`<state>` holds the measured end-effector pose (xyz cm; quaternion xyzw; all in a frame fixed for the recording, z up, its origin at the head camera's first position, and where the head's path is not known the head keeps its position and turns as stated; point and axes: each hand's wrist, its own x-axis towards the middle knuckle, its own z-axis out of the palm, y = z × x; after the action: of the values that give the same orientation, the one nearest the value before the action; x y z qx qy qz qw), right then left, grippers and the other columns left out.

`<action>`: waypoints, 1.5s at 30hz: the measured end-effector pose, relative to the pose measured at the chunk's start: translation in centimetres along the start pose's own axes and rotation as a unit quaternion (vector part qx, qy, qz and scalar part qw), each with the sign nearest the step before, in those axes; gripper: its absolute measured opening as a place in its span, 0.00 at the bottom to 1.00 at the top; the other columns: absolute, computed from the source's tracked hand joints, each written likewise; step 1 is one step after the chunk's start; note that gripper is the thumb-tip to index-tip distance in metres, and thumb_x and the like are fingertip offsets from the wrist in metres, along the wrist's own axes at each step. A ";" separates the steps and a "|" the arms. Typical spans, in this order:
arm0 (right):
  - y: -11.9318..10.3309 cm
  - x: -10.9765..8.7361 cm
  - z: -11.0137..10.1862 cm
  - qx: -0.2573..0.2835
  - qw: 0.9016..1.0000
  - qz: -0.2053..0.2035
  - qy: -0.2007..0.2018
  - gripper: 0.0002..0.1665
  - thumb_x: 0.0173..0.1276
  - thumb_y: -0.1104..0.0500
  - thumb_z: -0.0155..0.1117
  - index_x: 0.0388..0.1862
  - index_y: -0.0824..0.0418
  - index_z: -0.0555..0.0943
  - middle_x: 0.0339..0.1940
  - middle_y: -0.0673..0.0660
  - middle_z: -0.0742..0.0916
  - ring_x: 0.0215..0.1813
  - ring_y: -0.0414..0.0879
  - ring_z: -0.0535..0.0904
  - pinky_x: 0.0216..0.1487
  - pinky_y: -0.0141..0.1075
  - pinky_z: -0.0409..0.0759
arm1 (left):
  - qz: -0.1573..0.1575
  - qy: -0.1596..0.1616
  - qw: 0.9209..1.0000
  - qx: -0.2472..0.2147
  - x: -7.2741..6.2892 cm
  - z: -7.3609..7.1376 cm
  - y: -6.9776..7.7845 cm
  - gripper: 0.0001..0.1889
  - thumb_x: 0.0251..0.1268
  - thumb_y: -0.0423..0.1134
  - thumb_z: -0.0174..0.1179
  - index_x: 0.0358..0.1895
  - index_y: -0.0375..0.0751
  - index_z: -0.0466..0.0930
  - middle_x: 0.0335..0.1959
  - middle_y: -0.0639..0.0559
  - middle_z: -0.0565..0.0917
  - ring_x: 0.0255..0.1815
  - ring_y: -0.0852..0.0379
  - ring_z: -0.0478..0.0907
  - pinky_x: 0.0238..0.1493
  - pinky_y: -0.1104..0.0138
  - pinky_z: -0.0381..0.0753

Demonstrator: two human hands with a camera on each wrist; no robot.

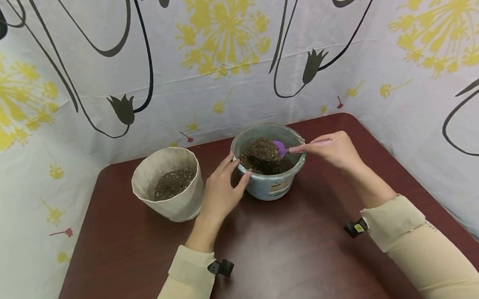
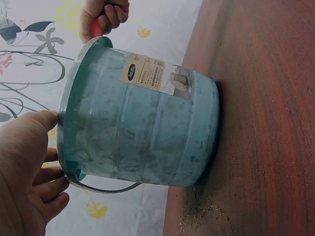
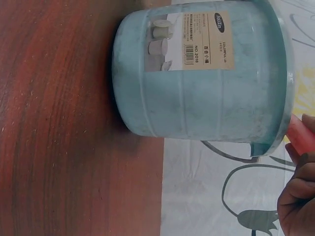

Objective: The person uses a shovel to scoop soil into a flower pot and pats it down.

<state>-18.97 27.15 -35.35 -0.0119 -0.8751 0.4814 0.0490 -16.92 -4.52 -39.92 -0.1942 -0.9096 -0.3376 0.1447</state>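
Note:
A blue-green plastic bucket (image 1: 269,184) with dark soil in it stands on the table. At its left rim is my left hand (image 1: 221,190), thumb and bent fingers holding the edge beside the wire handle (image 2: 106,189). My right hand (image 1: 340,151) grips the pinkish-red handle (image 3: 300,135) of a small garden trowel, whose purple blade (image 1: 280,147) is inside the bucket. A heaped clump of soil (image 1: 264,150) lies on the blade, hiding most of it. The bucket wall hides the blade in both wrist views.
A whitish faceted flowerpot (image 1: 185,204), partly filled with soil (image 1: 175,182), stands left of the bucket. Both are on a dark red-brown table (image 1: 297,256) with rounded corners. Patterned cloth (image 1: 236,99) hangs behind and at the sides. Soil crumbs (image 2: 206,216) lie near the bucket's base.

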 end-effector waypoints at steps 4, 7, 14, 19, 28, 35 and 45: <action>-0.1 0.0 0.0 0.009 1.000 0.004 -0.004 0.23 0.51 0.35 0.81 0.38 0.49 0.94 0.33 0.46 0.92 0.47 0.35 0.84 0.45 0.28 0.78 | 0.006 -0.007 1.000 0.005 0.2 -0.4 -0.1 0.29 0.72 0.56 0.61 0.65 0.37 0.79 0.72 0.45 0.73 0.65 0.41 0.77 0.64 0.49 0.76; -0.3 0.0 0.0 0.014 1.000 0.006 -0.004 0.24 0.51 0.35 0.81 0.39 0.49 0.94 0.34 0.46 0.92 0.48 0.36 0.84 0.47 0.28 0.78 | 0.012 -0.015 1.000 0.015 0.5 -0.9 -0.1 0.29 0.72 0.56 0.60 0.64 0.36 0.79 0.71 0.44 0.74 0.65 0.42 0.76 0.65 0.49 0.75; -1.3 0.2 0.0 0.020 1.000 0.003 -0.005 0.24 0.51 0.36 0.81 0.40 0.50 0.93 0.34 0.46 0.92 0.49 0.36 0.84 0.51 0.31 0.78 | 0.015 -0.013 0.999 0.043 1.0 -2.2 -0.3 0.27 0.73 0.54 0.60 0.63 0.36 0.80 0.69 0.44 0.76 0.67 0.44 0.75 0.66 0.50 0.74; -2.2 0.5 0.0 0.030 1.000 -0.007 -0.006 0.24 0.52 0.38 0.81 0.40 0.52 0.93 0.33 0.47 0.92 0.50 0.36 0.84 0.54 0.32 0.77 | 0.028 -0.001 0.996 0.082 0.9 -3.3 -0.5 0.26 0.72 0.53 0.61 0.62 0.37 0.81 0.67 0.43 0.78 0.69 0.44 0.74 0.69 0.49 0.70; -3.8 1.0 0.5 0.027 0.999 -0.018 -0.037 0.22 0.54 0.35 0.79 0.40 0.47 0.93 0.36 0.50 0.92 0.53 0.34 0.83 0.51 0.27 0.77 | 0.028 0.015 0.993 0.117 0.4 -5.3 -1.1 0.26 0.73 0.53 0.60 0.63 0.38 0.81 0.66 0.42 0.79 0.68 0.43 0.74 0.66 0.47 0.71; -5.9 1.5 1.6 0.028 0.998 -0.022 -0.044 0.21 0.54 0.35 0.78 0.38 0.48 0.93 0.33 0.47 0.92 0.51 0.36 0.85 0.51 0.31 0.79 | 0.007 0.017 0.992 0.126 -0.6 -7.0 -2.2 0.26 0.74 0.54 0.59 0.64 0.38 0.80 0.66 0.42 0.79 0.68 0.43 0.74 0.67 0.46 0.71; -9.2 2.6 4.9 0.032 0.996 -0.031 -0.082 0.20 0.54 0.36 0.79 0.36 0.48 0.94 0.32 0.47 0.92 0.49 0.37 0.85 0.57 0.38 0.77 | -0.001 0.056 0.991 0.121 -2.5 -9.3 -5.0 0.25 0.72 0.52 0.60 0.61 0.36 0.82 0.62 0.42 0.82 0.64 0.42 0.77 0.65 0.45 0.72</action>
<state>-21.78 18.27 -29.99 0.0560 -0.8602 0.5069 -0.0074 -15.76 -14.87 -36.88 -0.1550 -0.9345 -0.2352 0.2179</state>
